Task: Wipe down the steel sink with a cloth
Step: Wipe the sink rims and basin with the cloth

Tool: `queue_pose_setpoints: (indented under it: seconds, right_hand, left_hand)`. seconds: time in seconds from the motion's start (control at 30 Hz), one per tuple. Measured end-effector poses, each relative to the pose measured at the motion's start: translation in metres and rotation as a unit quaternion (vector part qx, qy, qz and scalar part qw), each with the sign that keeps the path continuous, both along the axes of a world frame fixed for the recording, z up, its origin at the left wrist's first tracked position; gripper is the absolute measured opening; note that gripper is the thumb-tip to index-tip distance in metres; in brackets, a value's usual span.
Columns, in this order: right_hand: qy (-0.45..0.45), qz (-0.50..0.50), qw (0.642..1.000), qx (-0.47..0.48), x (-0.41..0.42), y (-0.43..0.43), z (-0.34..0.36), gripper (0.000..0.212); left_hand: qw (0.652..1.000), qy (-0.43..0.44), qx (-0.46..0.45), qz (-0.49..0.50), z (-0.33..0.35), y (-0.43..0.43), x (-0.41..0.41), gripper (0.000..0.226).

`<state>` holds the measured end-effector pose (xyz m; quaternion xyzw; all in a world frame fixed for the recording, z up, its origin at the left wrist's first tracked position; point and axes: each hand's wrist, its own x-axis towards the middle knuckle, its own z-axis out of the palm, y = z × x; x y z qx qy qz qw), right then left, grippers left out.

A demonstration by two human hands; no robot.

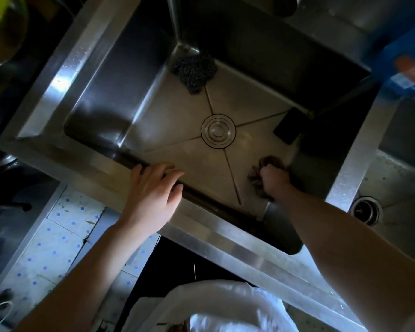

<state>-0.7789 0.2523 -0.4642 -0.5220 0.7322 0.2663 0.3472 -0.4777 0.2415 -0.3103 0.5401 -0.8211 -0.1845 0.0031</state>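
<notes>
The steel sink (70, 75) fills the middle of the head view, a deep square basin with a round drain cover (218, 131) at its centre. My right hand (274, 179) reaches down inside, closed on a brownish cloth (268, 164) pressed against the basin floor near the right wall. My left hand (153, 192) rests flat on the sink's near rim, fingers spread, holding nothing.
A dark scouring pad (194, 69) lies in the basin's far corner. A black sponge-like block (289, 125) leans at the right wall. A second basin with a drain (365, 210) is to the right. A blue box (405, 61) sits at the upper right. Patterned floor tiles (58, 238) show at lower left.
</notes>
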Motion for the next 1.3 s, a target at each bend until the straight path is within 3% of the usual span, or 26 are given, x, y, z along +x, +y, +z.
queue_pose_setpoints:
  seconds: [0.2,0.3,0.37,0.57,0.73,0.83,1.0,1.3]
  right_hand:
    - [-0.027,0.165,0.982,0.085,0.035,0.035,0.0,0.023]
    - [-0.013,0.267,0.959,0.097,0.052,0.041,0.001,0.028]
    - [-0.022,0.284,0.955,0.084,0.054,0.039,0.0,0.032]
    - [-0.067,0.234,0.97,0.015,0.053,0.029,-0.005,0.025]
    - [-0.093,0.007,0.988,-0.123,0.062,-0.004,-0.014,0.02]
    - [-0.076,-0.059,0.978,-0.184,0.054,-0.035,-0.018,0.025]
    - [-0.058,-0.097,0.97,-0.213,0.022,-0.086,-0.023,0.031]
    - [-0.042,-0.072,0.967,-0.24,0.012,-0.17,-0.034,0.035]
  left_hand:
    - [0.999,-0.019,0.043,0.016,0.004,-0.005,0.003,0.039]
    - [0.998,-0.023,0.048,0.026,0.003,-0.003,0.004,0.043]
    - [0.999,-0.014,0.033,0.028,0.003,0.0,0.004,0.041]
    - [0.999,-0.002,0.032,0.03,0.005,-0.001,0.001,0.04]
    - [0.999,-0.005,0.027,0.024,0.008,-0.01,0.002,0.04]
    - [0.999,-0.025,0.017,0.017,0.009,-0.019,0.003,0.039]
    - [1.0,-0.016,0.0,0.024,0.003,-0.039,-0.004,0.034]
    - [0.999,-0.011,0.003,0.035,-0.012,-0.08,-0.006,0.036]
